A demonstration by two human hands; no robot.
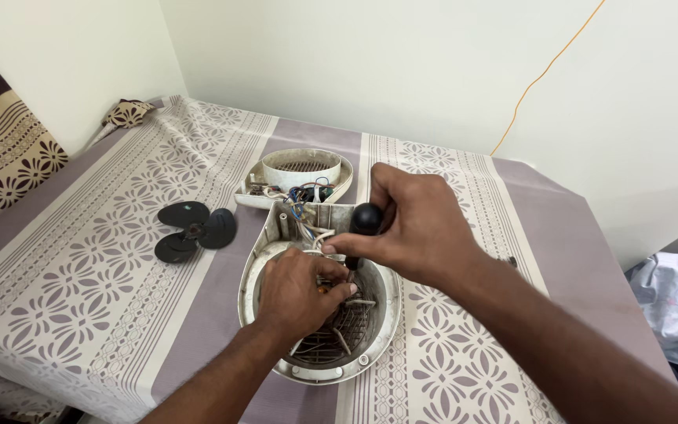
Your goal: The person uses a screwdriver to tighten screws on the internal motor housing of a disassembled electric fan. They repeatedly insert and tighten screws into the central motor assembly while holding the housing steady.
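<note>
Here, the right hand [413,232] grips a black-handled screwdriver [362,224] held nearly upright, tip down into the open white fan housing [319,302] on the table [103,275]; the left hand [300,294], directly beneath, pinches parts inside.

Lighting: bright, even and soft; your view carries no glare. Shadows: faint only, a soft one beneath your right hand [413,228] and inside the white housing [317,314]. Focus: sharp across the patterned cloth [103,267]. Distortion: wide-angle stretch at your frame's edges, forearms enlarged. Blur: none apparent. Walls slightly washed.
</note>
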